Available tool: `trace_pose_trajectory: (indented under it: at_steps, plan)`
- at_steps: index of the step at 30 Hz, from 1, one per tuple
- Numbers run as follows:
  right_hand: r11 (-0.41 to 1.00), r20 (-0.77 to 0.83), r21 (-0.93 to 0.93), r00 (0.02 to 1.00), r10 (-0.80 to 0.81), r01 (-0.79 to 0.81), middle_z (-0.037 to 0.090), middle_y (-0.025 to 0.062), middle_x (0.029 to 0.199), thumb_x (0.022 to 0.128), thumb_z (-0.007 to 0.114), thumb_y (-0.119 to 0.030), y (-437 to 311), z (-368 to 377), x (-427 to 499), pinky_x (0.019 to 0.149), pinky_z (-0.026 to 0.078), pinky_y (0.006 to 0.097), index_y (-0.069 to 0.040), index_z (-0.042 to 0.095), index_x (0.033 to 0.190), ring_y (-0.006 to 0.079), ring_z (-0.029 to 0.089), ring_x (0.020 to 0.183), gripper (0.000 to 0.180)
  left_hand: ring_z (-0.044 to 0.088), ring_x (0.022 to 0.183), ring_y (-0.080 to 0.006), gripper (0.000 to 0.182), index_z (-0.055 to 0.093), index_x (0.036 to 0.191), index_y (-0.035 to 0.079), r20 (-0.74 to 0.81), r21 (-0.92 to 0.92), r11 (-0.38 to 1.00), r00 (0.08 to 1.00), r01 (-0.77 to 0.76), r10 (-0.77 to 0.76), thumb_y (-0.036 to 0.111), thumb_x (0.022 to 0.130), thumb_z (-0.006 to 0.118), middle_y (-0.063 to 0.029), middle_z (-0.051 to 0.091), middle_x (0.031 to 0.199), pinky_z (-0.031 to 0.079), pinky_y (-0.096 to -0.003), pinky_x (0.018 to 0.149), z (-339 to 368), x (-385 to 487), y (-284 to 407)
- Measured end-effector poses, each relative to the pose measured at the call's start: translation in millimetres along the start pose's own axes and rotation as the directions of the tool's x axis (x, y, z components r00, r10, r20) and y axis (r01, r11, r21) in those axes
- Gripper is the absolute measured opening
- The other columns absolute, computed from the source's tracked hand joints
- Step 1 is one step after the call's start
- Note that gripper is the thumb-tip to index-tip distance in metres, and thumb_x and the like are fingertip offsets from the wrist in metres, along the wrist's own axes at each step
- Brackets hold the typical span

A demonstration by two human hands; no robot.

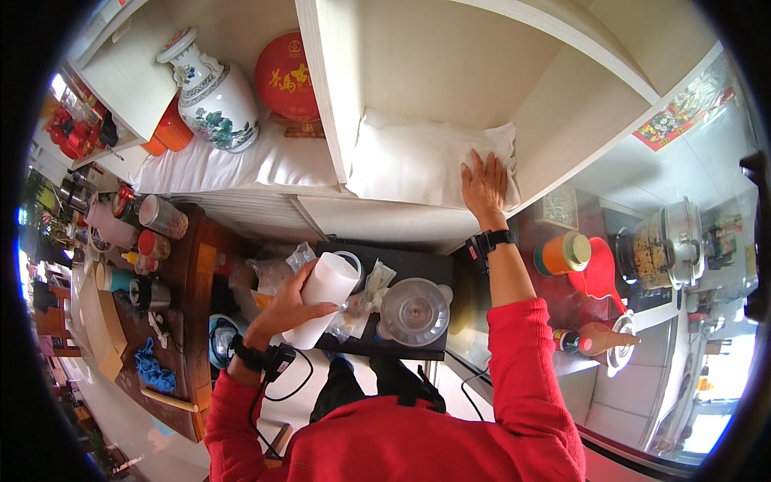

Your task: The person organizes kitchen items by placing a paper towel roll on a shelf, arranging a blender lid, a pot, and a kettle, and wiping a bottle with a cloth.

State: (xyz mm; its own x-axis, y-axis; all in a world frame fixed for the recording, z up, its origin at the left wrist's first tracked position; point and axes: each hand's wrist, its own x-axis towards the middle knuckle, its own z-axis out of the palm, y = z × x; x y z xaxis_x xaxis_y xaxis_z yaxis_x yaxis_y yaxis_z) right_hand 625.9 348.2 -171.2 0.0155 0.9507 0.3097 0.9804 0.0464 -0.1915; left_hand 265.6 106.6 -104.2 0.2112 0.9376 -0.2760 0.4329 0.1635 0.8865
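Note:
My left hand (295, 304) grips a white cylindrical roll (325, 295), held tilted in front of my body, its fingers along one side and the thumb across the other. My right hand (486, 184) lies flat, palm down, on the right end of a white cloth (415, 159) with a frilled edge that covers the floor of a shelf compartment. Nothing shows between its fingers. In the compartment to the left, a white porcelain vase with painted flowers (220, 111) and a round red disc with gold writing (289, 75) stand on another white cloth (289, 159).
Below the shelf, a black surface (361, 250) holds a clear lidded container (415, 311) and plastic bags (277, 268). A wooden table (202, 289) with jars and a blue cloth (155, 366) is at left. At right are an orange jar (563, 254), a red ladle (594, 271) and pots.

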Motion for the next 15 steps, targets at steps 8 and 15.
trace_pose_trajectory:
  at_steps: [8, 15]
  plan:
    - [0.994, -0.041, 0.094, 0.998, -0.052, 0.056, 0.033, 0.0229, 0.149, 0.098, 0.043, -0.041, 1, -1, 1, 0.115, 0.018, 0.0517, -0.018, 0.041, 0.143, 0.0376, 0.026, 0.14, 0.051, 0.06, 0.108, -0.0258, 0.087, 0.036, 0.143, 0.002, -0.026, -0.01, 1.0, 1.0, -0.004, 0.004, 0.026, 0.072, 0.081, -0.0164, 0.058, 0.124, 0.049, -0.0377, 0.092, -1, -3, -5]
    - [0.999, 0.1, -0.032, 0.995, -0.013, 0.016, 0.031, 0.0215, 0.151, 0.098, 0.044, -0.042, -10, -7, -5, 0.115, 0.016, 0.0525, -0.019, 0.04, 0.144, 0.0362, 0.025, 0.141, 0.052, 0.06, 0.108, -0.0257, 0.089, 0.036, 0.143, 0.001, -0.016, -0.045, 0.999, 1.0, 0.015, -0.016, 0.028, 0.071, 0.081, -0.0166, 0.058, 0.125, 0.049, -0.0373, 0.092, -1, -2, -10]
